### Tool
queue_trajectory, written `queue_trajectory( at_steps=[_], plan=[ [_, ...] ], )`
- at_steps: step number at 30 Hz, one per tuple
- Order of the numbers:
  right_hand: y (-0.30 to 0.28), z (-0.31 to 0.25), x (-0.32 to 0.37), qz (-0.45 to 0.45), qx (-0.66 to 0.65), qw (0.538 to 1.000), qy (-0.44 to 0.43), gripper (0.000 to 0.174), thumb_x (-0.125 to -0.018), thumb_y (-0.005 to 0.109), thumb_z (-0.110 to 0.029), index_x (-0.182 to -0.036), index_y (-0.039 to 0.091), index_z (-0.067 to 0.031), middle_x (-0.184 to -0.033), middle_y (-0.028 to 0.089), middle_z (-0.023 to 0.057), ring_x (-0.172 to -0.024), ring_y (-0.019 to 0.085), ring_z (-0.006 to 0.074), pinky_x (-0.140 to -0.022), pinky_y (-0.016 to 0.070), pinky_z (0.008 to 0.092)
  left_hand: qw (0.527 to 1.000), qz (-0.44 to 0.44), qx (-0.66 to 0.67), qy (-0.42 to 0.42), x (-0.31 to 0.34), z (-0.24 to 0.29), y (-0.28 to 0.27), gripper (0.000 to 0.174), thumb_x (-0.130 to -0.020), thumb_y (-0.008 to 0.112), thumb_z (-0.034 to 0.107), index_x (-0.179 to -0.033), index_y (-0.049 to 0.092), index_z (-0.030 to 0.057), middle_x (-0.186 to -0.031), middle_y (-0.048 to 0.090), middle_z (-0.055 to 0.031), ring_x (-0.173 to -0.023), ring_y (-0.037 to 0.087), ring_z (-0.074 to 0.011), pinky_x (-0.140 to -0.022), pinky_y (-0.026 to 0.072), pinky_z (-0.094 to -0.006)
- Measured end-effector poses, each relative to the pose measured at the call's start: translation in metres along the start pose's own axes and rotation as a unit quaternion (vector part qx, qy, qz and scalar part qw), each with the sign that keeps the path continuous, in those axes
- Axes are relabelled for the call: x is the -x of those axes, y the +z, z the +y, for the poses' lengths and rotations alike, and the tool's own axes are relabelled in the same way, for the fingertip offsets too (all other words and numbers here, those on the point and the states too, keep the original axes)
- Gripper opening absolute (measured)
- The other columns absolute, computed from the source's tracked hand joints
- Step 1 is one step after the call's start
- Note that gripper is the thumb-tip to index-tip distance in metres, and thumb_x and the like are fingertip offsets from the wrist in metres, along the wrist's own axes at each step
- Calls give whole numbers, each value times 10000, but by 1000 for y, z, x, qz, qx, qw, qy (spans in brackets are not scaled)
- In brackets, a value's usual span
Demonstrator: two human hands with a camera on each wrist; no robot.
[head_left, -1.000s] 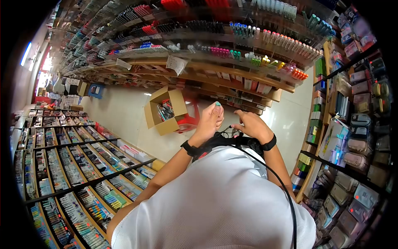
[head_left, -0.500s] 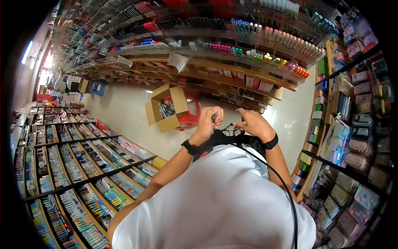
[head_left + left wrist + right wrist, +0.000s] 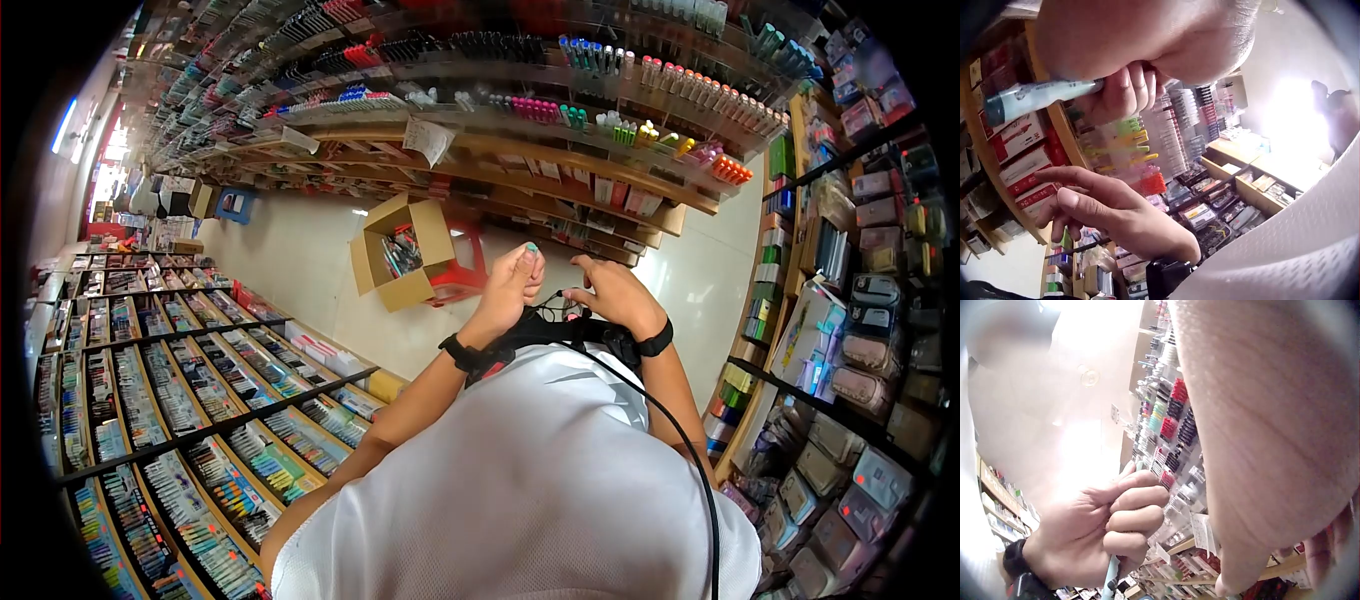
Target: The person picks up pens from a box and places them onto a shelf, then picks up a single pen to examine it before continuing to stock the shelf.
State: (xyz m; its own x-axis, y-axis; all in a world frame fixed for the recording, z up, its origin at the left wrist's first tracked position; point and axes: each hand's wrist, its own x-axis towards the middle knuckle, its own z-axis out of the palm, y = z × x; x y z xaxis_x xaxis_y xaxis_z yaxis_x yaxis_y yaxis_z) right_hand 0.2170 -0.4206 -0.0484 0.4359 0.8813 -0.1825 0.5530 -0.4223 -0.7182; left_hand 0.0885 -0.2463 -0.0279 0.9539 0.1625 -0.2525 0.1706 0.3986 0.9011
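My left hand grips a pale teal marker pen in curled fingers, in front of my waist. In the left wrist view the marker's darker teal end sticks out of the fist. The right wrist view shows the same fist from the other side, with the marker's pale barrel coming out below it. Most of the barrel is hidden in the hand. Beside it, my right hand hangs with fingers loosely bent and holds nothing, a small gap from the left hand.
A cardboard box of pens stands ahead on the left, by a red stool. Tiered pen shelves run across the front. Pen trays fill the left side; packaged cases hang on the right. A black cable crosses my shirt.
My left fist turned and drew back with the marker half a second ago, then swung forward again, the marker's teal end at the top. The right hand has barely moved.
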Motion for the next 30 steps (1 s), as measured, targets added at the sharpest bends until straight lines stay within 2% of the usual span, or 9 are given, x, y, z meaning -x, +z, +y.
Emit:
queue_trajectory(
  at_steps=[5,7,10,16,20,23,26,28,30],
  plan=[
    [-1,2,1,-7,-3,1000,-2,528,-858,727,-318,-1185,557,60,-782,663,267,-872,650,441,-769,504,495,1000,-14,12,13,1,5,6,409,-1070,413,434,-834,391,100,-671,311,39,-527,227,-43,-473,183,-216],
    [1,3,2,3,-11,1000,-7,525,-857,730,-322,-1180,558,54,-737,653,253,-851,650,436,-752,501,493,998,-22,60,-16,0,1,3,426,-1077,396,424,-814,400,89,-666,316,28,-530,235,-48,-471,189,-224],
    [3,6,3,9,-5,1000,-7,524,-856,731,-327,-1180,562,49,-737,651,249,-845,647,439,-749,503,490,997,-22,73,20,0,-4,3,435,-1071,412,372,-757,407,71,-660,338,7,-527,242,-62,-469,194,-231],
    [0,4,8,18,-16,1000,-1,530,-853,735,-328,-1192,567,43,-771,658,248,-846,644,445,-749,503,493,997,-21,79,5,2,-3,-7,406,-1004,432,289,-672,396,59,-641,379,-19,-535,265,-78,-476,205,-233],
    [1,7,10,27,-19,999,4,535,-851,736,-322,-1202,565,43,-772,662,243,-839,646,441,-747,505,491,998,-23,59,-6,-1,-6,-12,408,-1003,421,286,-663,394,61,-626,374,-21,-542,275,-76,-481,207,-232],
    [0,7,13,30,-21,999,10,537,-850,736,-318,-1209,564,42,-781,665,241,-847,648,436,-756,504,491,999,-7,42,-23,-6,-8,-2,411,-1031,405,317,-705,410,65,-650,376,-11,-544,270,-72,-480,208,-232],
    [-1,6,15,34,-27,999,22,542,-850,735,-317,-1217,561,42,-794,666,241,-868,649,433,-770,502,491,996,31,81,-23,-11,-12,10,395,-1067,392,351,-787,422,74,-682,371,10,-546,268,-71,-482,218,-235],
    [0,8,14,37,-24,999,20,545,-852,732,-318,-1223,558,42,-805,667,244,-888,648,434,-784,500,490,994,72,87,-6,-14,-15,12,353,-1083,404,371,-873,424,87,-686,339,39,-535,275,-48,-454,214,-207],
    [-1,6,14,34,-26,999,28,544,-854,730,-318,-1224,558,42,-806,666,245,-891,647,436,-788,500,490,996,51,74,-19,-14,-14,2,350,-1082,408,375,-872,413,95,-690,328,41,-539,265,-48,-461,200,-209]
  ],
)
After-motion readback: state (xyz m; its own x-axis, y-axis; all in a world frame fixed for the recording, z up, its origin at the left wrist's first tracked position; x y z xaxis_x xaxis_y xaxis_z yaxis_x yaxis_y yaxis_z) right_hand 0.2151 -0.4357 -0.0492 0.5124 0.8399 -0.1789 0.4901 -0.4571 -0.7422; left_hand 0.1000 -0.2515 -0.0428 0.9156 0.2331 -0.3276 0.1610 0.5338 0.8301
